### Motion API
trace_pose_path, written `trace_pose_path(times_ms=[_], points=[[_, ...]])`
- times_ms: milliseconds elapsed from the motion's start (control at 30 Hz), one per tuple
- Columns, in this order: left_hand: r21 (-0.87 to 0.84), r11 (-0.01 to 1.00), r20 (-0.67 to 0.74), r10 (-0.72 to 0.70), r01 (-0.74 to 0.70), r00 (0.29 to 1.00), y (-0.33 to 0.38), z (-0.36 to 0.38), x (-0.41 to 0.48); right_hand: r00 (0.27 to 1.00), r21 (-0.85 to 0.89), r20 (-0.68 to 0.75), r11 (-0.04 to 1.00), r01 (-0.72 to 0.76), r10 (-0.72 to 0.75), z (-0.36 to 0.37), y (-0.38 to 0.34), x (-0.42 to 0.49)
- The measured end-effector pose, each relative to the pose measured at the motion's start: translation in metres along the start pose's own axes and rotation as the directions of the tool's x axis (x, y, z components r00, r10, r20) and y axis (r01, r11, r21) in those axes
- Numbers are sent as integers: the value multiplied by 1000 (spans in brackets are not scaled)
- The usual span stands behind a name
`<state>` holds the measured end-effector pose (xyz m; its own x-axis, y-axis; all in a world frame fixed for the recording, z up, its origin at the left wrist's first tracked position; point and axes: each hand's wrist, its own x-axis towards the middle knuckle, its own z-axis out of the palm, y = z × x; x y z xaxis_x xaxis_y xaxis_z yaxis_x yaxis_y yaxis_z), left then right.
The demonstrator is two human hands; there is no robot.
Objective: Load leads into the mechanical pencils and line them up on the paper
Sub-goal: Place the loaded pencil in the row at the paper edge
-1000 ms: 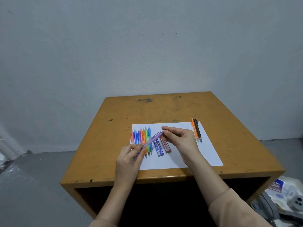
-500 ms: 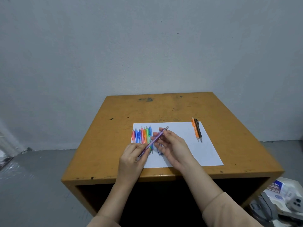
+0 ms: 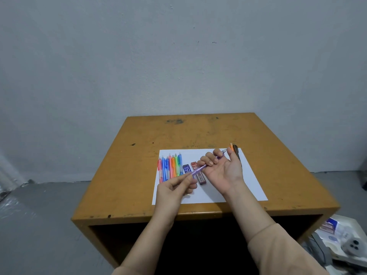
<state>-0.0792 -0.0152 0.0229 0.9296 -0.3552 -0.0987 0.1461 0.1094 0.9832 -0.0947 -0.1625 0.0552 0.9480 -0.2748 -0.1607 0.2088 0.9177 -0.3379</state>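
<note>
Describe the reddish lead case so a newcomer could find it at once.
On the orange table lies a white sheet of paper, with a row of coloured pencils along its left edge. Right of that row lie two small lead cases side by side. Yours is the reddish-brown case, right of the blue case.

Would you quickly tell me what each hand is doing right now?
Left hand: pinching the purple pencil.
Right hand: gripping the same pencil.

10 pencils [image 3: 172, 167], 2 lead cases [image 3: 186, 169], 1 sht [image 3: 248, 185]
</note>
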Motion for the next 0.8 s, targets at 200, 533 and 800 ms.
trace_pose_path(times_ms=[200,533,800], points=[[-503,788,225,-276,354,934,6,-1,-3,1000,47,10,999,6,-6,-6,-14,6],[-563,718,281,-300,410,911,2,-8,-1,1000,57,-7,998,3,-3,-19,-18,10],[-539,732,270,-317,415,909,2,-8,-1,999,67,-41,997,33,-30,-24,-17,11]])
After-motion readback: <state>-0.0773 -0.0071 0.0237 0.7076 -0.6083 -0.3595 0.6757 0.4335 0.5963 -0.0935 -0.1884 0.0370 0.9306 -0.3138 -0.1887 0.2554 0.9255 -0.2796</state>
